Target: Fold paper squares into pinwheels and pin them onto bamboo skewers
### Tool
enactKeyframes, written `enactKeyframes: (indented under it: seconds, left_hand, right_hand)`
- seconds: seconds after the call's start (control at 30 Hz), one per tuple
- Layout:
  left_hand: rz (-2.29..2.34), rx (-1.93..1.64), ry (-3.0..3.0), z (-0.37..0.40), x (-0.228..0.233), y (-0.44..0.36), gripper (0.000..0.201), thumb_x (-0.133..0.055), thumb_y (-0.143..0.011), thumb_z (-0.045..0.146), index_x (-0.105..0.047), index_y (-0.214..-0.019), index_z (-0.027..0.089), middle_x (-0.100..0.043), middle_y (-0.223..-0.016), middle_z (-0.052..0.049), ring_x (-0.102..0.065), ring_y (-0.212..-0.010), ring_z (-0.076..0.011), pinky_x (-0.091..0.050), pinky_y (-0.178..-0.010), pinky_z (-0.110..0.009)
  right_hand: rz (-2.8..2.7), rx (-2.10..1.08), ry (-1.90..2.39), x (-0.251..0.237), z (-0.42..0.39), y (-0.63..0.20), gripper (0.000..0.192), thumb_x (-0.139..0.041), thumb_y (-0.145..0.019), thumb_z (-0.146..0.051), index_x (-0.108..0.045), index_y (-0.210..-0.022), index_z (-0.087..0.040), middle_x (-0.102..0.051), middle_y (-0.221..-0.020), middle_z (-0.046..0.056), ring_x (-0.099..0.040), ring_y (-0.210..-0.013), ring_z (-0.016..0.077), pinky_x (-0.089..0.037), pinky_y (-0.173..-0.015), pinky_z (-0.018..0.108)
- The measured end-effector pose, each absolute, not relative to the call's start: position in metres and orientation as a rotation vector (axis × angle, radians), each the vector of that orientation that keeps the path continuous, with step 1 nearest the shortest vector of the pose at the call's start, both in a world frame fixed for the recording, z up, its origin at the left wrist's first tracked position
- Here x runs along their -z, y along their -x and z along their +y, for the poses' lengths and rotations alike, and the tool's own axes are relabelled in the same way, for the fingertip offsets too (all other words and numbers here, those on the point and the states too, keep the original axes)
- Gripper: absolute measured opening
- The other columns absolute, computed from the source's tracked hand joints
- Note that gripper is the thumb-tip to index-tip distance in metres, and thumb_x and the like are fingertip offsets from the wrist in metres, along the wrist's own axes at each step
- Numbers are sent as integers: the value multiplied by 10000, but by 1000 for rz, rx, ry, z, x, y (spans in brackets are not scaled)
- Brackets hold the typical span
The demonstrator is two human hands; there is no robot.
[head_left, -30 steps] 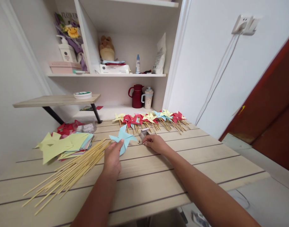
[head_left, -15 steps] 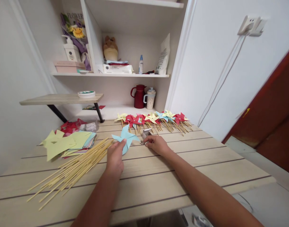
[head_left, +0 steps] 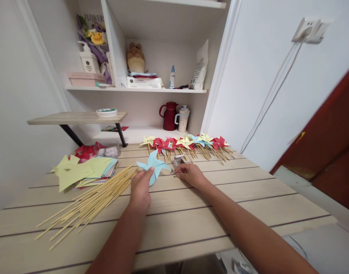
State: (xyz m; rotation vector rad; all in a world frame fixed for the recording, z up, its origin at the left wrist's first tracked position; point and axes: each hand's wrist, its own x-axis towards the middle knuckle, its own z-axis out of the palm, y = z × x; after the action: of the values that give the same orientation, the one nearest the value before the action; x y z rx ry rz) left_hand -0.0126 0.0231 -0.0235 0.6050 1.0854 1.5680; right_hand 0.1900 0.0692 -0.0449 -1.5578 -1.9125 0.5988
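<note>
My left hand pinches a light blue paper pinwheel, thumb on its face, just above the table. To its right, my right hand has thumb and fingertips drawn together at a few tiny metallic pieces on the wood. They are too small to name, and whether one is between the fingertips is hidden. A small grey box stands open right behind those fingers. Thin wooden sticks lie in a loose bundle left of my left hand.
Finished pinwheels on sticks lie in a row at the back. Yellow and blue paper cut-outs are stacked at left, near a clear plastic box. A raised wooden shelf overhangs the back left. A red jug and a cup stand behind.
The view has shifted slightly, so everything sits a little differently in the picture. Both hands keep nearly the same place and pose, the left still on the pinwheel.
</note>
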Motion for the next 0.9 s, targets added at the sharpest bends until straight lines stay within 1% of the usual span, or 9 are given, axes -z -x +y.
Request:
enactKeyframes:
  seconds: [0.1, 0.2, 0.27, 0.4, 0.67, 0.83, 0.9]
  left_hand:
    - [1077, -1568, -598, 22, 22, 12, 193, -823, -636, 227, -734, -760, 109, -752, -747, -77, -683, -660, -162, -525, -763, -312]
    - [1055, -1575, -594, 23, 22, 11, 213, -829, -626, 232, -735, -773, 110, -751, -744, -77, -692, -677, -177, -530, -777, -328]
    - [1051, -1577, -596, 23, 23, 12, 222, -828, -626, 236, -736, -783, 109, -752, -751, -80, -695, -686, -180, -529, -784, -329]
    - [1083, -1567, -597, 24, 25, 12, 231, -828, -630, 240, -737, -798, 111, -756, -776, -87, -693, -688, -179, -526, -785, -330]
    - [1069, -1558, -602, 24, 23, 12, 211, -819, -638, 228, -734, -788, 106, -753, -760, -81, -686, -679, -168, -522, -780, -316]
    - [1079, -1560, -619, 25, 25, 12, 262, -836, -613, 268, -738, -800, 112, -759, -785, -84, -684, -691, -174, -514, -785, -324]
    - [1082, -1568, -624, 25, 26, 12, 273, -844, -598, 278, -737, -785, 110, -755, -768, -82, -680, -677, -172, -511, -774, -320]
  right_hand:
    - [-1915, -622, 1542, 44, 67, -190, 162, -674, -723, -226, -760, -860, -238, -687, -716, -19, -582, -644, 149, -397, -626, 239]
    - [-1909, -632, 1540, 44, 67, -188, 167, -704, -716, -282, -759, -864, -228, -706, -744, -9, -597, -666, 159, -407, -639, 245]
    - [-1898, -630, 1547, 44, 68, -187, 147, -699, -727, -307, -760, -831, -222, -721, -757, 2, -616, -695, 172, -415, -652, 251]
    - [-1884, -626, 1553, 46, 70, -184, 98, -657, -748, -247, -751, -744, -221, -744, -766, 11, -643, -748, 181, -424, -686, 251]
    - [-1865, -648, 1554, 46, 70, -183, 91, -646, -729, -213, -735, -718, -200, -737, -739, 17, -630, -708, 172, -414, -654, 242]
    - [-1812, -664, 1579, 45, 71, -183, 132, -637, -759, -268, -740, -746, -186, -728, -730, 24, -631, -707, 176, -406, -617, 240]
    - [-1801, -671, 1585, 46, 71, -181, 138, -662, -751, -297, -746, -766, -189, -732, -746, 25, -635, -717, 179, -409, -621, 242]
